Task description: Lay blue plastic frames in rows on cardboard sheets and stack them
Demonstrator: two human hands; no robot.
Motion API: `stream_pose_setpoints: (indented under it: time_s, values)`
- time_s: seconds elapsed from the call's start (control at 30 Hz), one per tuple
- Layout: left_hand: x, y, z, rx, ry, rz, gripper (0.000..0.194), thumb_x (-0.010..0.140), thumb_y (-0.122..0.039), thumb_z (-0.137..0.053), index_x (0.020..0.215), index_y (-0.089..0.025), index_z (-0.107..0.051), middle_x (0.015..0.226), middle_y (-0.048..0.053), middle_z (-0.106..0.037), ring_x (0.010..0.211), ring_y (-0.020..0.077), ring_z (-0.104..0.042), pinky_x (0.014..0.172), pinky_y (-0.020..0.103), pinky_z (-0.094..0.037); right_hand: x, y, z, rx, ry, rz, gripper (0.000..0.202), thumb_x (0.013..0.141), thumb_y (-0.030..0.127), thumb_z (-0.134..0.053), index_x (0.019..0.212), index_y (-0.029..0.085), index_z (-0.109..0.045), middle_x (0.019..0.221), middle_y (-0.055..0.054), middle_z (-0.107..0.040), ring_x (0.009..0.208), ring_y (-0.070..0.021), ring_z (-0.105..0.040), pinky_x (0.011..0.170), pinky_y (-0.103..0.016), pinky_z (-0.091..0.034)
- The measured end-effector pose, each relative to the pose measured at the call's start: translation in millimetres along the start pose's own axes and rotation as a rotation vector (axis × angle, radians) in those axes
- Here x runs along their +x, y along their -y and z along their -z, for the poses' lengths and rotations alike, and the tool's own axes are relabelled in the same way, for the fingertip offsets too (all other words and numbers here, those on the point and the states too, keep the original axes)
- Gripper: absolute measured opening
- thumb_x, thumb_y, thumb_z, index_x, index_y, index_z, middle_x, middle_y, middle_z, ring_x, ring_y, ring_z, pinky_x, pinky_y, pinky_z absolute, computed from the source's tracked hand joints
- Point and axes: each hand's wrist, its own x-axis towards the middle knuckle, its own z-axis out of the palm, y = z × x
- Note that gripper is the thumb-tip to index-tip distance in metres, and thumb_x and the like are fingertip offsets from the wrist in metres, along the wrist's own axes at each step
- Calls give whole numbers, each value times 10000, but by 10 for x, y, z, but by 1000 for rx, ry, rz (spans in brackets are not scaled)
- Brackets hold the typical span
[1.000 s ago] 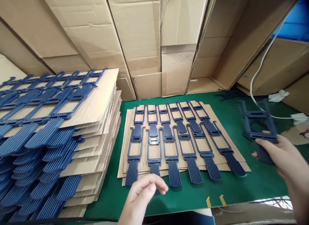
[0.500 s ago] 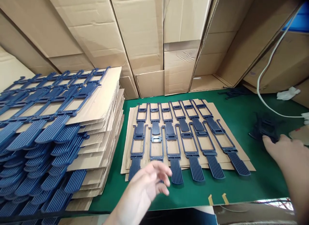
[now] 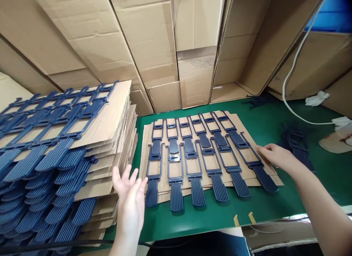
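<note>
Right hand has dropped its blue part, now resting open on the cardboard sheet mid-right; left hand hovers open, empty.

Green-topped workbench walled in by cardboard

The green table top is backed by tall flattened cardboard boxes leaned against one another; a white cable is draped down at the right, where a blue panel is glimpsed above.
</note>
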Motion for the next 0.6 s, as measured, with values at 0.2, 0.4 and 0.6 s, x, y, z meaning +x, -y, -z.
stream_pose_setpoints:
  time_s: [0.2, 0.4, 0.6]
  values:
    - [64, -53, 77, -128, 20, -50, 599, 772, -213, -548, 1292, -434, -351, 1176, 31, -524, 939, 168, -578, 728, 271, -501, 82, -1, 2, -13, 53, 26, 293, 831, 428, -446, 704, 167, -495, 669, -62, -529, 665, -184, -471, 588, -264, -320]
    - [100, -5, 119, -192, -79, -75, 449, 733, -168, -544, 1166, -288, -554, 893, 27, -625, 717, 128, -604, 699, 267, -510, 105, -47, 20, 134, 177, 75, 324, 884, 387, -342, 651, 166, -384, 526, 5, -388, 459, -91, -351, 456, -220, -268]
    - [125, 65, 152, 69, 1, -108, 378, 756, -271, -552, 1133, -257, -574, 1087, 50, -615, 1004, 208, -577, 913, 372, -431, 58, -39, 81, 100, 99, 91, 345, 853, 422, -384, 745, 128, -527, 662, -38, -512, 509, -95, -394, 484, -222, -294]
